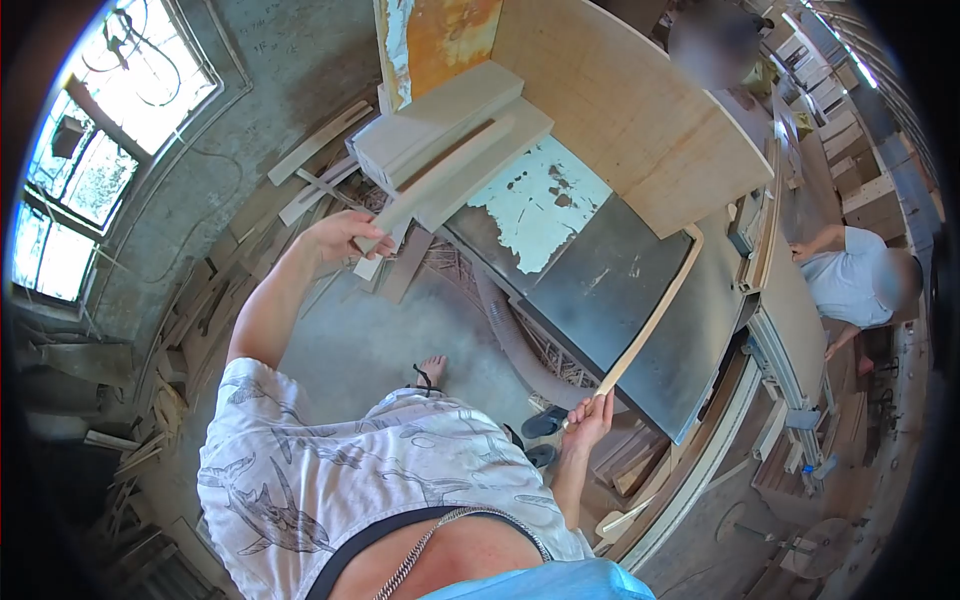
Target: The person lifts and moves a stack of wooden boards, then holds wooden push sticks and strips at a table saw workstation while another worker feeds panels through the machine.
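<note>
My left hand [345, 235] is closed on the near end of a long flat board [440, 175], which slants up to the right beside a stack of pale boards [430, 120]. Lower right, my right hand [590, 420] grips the end of a thin wooden strip [650, 325]. The strip reaches across a dark machine table [600, 280] and has a hooked far end near an upright plywood panel [640, 120].
Wood offcuts [200, 325] lie along the wall at left. A ribbed hose [510, 335] runs below the table, near sandals [545, 421]. A person in a light shirt [850, 278] is at the right; another person [715, 45] is at the top.
</note>
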### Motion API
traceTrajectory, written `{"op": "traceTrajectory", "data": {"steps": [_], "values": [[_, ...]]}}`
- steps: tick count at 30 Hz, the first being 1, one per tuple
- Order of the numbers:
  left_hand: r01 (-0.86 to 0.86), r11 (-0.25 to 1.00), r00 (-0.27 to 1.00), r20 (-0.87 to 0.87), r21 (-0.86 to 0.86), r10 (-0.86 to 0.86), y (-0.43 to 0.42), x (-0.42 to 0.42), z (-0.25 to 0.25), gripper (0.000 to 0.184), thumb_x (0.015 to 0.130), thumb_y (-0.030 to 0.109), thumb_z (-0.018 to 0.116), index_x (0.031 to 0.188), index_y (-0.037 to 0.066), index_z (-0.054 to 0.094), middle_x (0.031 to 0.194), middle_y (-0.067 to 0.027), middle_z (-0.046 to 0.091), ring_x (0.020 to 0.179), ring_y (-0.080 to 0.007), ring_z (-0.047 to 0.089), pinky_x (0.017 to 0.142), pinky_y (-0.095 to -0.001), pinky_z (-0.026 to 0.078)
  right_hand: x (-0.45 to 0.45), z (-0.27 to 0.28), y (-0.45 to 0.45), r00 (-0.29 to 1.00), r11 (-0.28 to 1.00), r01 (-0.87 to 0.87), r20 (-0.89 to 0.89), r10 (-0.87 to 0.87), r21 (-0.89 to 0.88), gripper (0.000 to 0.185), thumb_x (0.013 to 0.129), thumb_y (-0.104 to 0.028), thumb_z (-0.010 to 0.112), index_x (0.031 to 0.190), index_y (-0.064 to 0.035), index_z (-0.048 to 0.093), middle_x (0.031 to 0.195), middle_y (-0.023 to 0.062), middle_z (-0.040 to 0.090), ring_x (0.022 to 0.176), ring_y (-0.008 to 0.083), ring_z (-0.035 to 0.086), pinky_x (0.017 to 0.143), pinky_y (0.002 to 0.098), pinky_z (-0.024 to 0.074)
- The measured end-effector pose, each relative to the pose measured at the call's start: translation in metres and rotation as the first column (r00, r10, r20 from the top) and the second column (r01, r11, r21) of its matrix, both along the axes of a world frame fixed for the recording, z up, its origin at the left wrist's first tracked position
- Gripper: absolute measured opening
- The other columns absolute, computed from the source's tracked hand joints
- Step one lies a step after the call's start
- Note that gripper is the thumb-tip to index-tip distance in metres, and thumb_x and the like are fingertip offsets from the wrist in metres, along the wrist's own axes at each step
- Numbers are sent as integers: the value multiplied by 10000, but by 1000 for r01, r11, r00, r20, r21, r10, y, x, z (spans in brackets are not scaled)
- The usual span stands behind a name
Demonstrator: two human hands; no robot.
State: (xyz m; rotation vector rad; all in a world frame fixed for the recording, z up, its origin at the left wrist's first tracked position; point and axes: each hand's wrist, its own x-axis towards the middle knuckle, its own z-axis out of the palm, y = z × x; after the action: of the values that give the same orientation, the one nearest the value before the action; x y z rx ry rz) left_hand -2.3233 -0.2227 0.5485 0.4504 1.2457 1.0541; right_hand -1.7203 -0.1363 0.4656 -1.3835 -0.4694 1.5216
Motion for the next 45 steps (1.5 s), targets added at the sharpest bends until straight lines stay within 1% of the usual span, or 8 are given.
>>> {"op": "traceTrajectory", "data": {"steps": [11,21,27,30,33,36,39,45], "values": [[-460,888,888,-2,13,460,47,-28,-45,637,927,222,809,1364,-142,523,1363,-258,609,1250,-350,627,1021,-421,523,1,35,-22,972,995,5,233,-29,103,495,1088,-184,544,1572,-115,462,773,-1,560,532,47,431,446,228,362],[-901,373,220,-506,223,834,174,2,-104,769,833,221,854,1457,-57,501,1460,-211,567,1294,-330,591,1075,-450,486,87,52,-32,941,963,-51,337,-43,264,497,1086,-163,563,1573,-138,464,805,21,583,507,51,432,407,234,369],[-899,351,271,-297,263,916,153,26,-68,888,841,426,832,1461,-92,462,1455,-255,561,1318,-326,576,1091,-451,473,175,66,-44,899,960,-6,423,-118,280,497,1079,-149,568,1568,-133,476,799,20,583,519,48,437,404,228,360],[-802,413,-30,-721,430,693,135,65,-38,1212,840,657,740,1542,-195,239,1593,-357,358,1505,-439,359,1253,-466,257,227,71,-33,855,937,-25,493,-160,348,501,1080,-139,561,1572,-129,468,799,10,578,525,40,433,404,225,352],[-273,616,-457,-663,739,593,131,127,-19,904,928,431,760,1556,-76,353,1606,-290,378,1464,-418,420,1196,-475,364,278,69,7,799,920,-24,561,-217,390,486,1077,-115,556,1558,-98,487,728,-42,524,518,28,411,414,220,339],[-191,903,218,-880,385,421,152,152,0,554,990,360,693,1397,-7,614,1385,-249,640,1302,-352,616,1112,-415,462,315,78,65,507,881,-187,811,-292,435,462,1045,-87,568,1501,-20,537,1009,55,676,774,101,595,673,263,497],[12,973,160,-961,231,226,198,153,-5,515,1025,404,633,1349,5,663,1284,-240,702,1244,-373,653,1105,-417,465,324,79,124,359,885,-246,886,-294,394,449,1024,-71,567,1460,37,558,1335,190,698,1155,246,696,1012,343,526],[48,991,43,-992,124,122,267,80,-74,608,1068,480,506,1409,-12,611,1402,-255,629,1360,-390,564,1151,-426,419,301,75,200,323,933,-277,937,-134,229,457,1003,-58,587,1450,34,570,1406,219,650,1301,294,634,1120,373,468]]}}
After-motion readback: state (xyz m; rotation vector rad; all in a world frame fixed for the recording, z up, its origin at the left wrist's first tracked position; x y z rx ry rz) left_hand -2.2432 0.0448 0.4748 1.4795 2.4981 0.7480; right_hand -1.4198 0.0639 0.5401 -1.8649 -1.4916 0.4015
